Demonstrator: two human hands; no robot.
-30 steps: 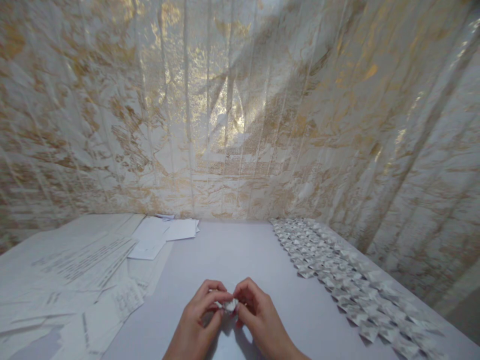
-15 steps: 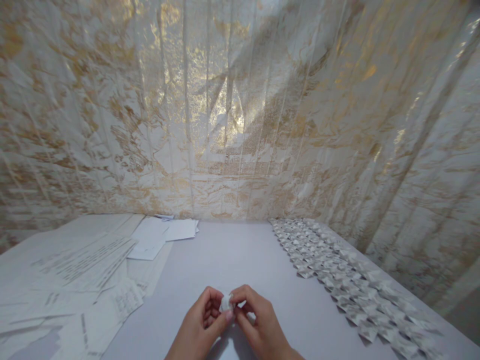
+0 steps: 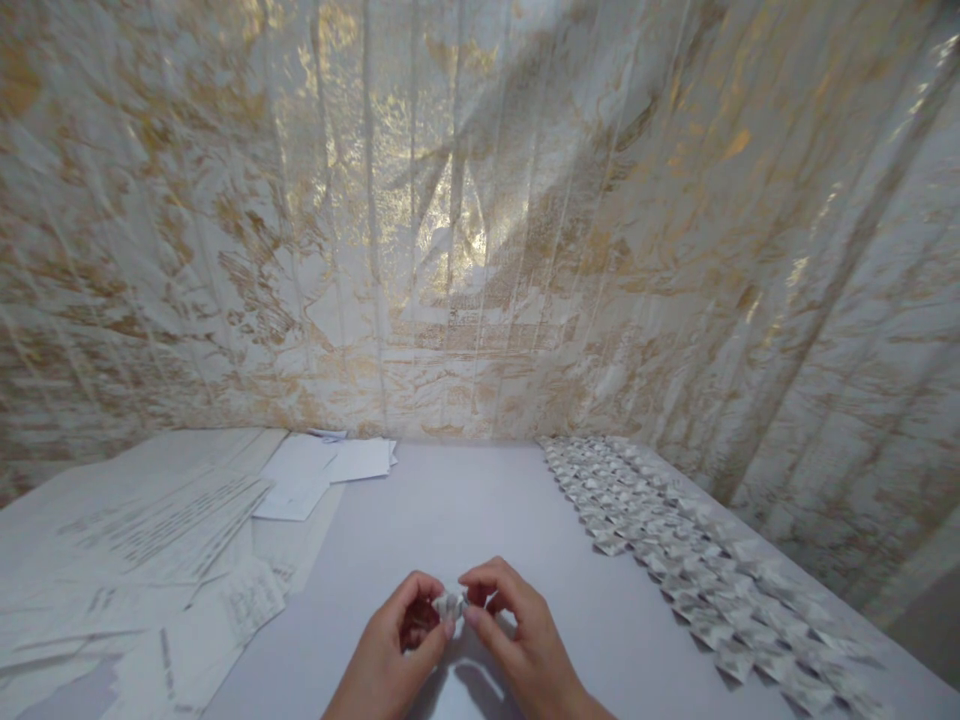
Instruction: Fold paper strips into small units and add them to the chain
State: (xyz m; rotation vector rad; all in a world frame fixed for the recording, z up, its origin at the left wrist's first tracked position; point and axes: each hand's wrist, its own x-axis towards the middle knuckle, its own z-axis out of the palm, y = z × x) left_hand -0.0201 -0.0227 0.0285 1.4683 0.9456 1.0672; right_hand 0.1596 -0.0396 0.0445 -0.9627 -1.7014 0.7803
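Note:
A small folded paper piece (image 3: 451,605), white with grey print, is held just above the table between both hands. My left hand (image 3: 401,640) pinches its left side between thumb and fingertips. On the other side, my right hand (image 3: 517,635) has thumb and index finger at the piece's right edge, curled close around it. Along the right side of the table lie rows of similar folded paper pieces (image 3: 675,560), many of them in a neat grid.
Printed paper sheets (image 3: 187,520) overlap across the left of the white table (image 3: 442,510). Blank white paper slips (image 3: 364,460) lie at the back left. A curtain (image 3: 465,250) with a gold pattern hangs behind the table.
The paper piece has turned in my fingers and shows more of its folded face. My right fingertips have opened slightly and shifted up. The rows and sheets are unchanged.

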